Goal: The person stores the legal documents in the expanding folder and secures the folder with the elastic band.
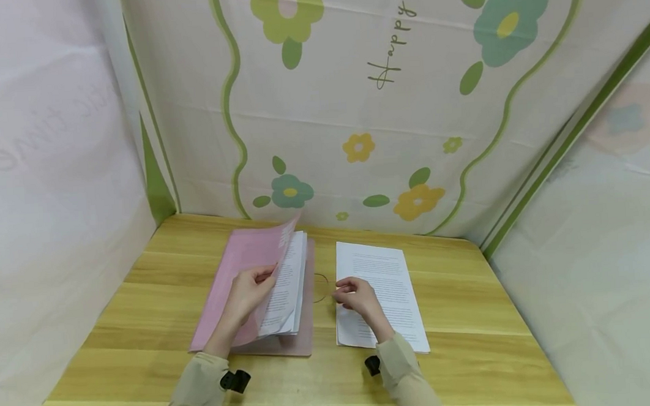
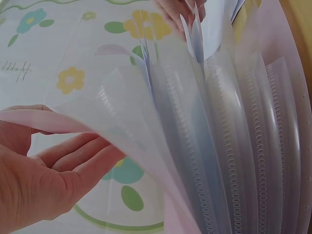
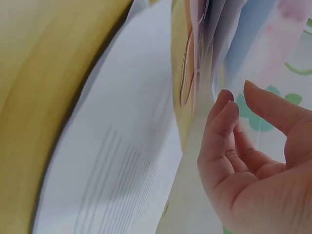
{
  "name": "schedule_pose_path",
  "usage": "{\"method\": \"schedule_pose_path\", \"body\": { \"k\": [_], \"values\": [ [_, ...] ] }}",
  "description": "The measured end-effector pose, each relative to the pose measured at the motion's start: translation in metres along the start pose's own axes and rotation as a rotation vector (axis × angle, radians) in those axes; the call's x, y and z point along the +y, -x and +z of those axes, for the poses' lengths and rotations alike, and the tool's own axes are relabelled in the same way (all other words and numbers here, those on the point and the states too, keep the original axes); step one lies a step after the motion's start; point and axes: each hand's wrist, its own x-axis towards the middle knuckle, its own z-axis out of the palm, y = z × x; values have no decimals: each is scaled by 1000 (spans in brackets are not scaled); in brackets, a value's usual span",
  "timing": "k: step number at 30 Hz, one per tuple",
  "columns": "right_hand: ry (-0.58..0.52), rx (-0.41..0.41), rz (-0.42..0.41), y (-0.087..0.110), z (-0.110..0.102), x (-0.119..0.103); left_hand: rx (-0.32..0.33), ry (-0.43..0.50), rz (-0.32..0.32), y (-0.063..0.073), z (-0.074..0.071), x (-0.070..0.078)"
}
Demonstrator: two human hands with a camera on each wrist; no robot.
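Note:
A pink file folder (image 1: 252, 246) lies on the left of the table, its front cover lifted. My left hand (image 1: 250, 293) pinches the cover's free edge between thumb and fingers. Clear plastic pockets (image 2: 229, 117) fan out beneath the cover in the left wrist view, some with printed sheets (image 1: 290, 272) inside. My right hand (image 1: 359, 296) hovers over the left edge of a stack of printed paper (image 1: 390, 285), fingers loosely bent. In the right wrist view, thumb and fingertips stand apart with nothing between them. A thin elastic loop (image 1: 321, 288) sticks out from the folder's right side.
The wooden table (image 1: 466, 367) holds the folder and the paper stack side by side, with a narrow gap between. A flowered cloth (image 1: 320, 105) hangs behind the far edge, and white cloth walls (image 1: 55, 211) rise at both sides.

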Motion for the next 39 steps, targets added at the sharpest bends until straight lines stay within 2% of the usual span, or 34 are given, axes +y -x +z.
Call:
{"method": "schedule_pose_path", "body": {
  "k": [18,29,39],
  "values": [
    [54,144,104,8,-62,35,4,13,-13,0,3,1],
    [63,187,135,12,-83,48,1,10,1,0,2,2],
    [168,222,120,19,-99,58,-9,19,-6,2,1,2]
  ]
}}
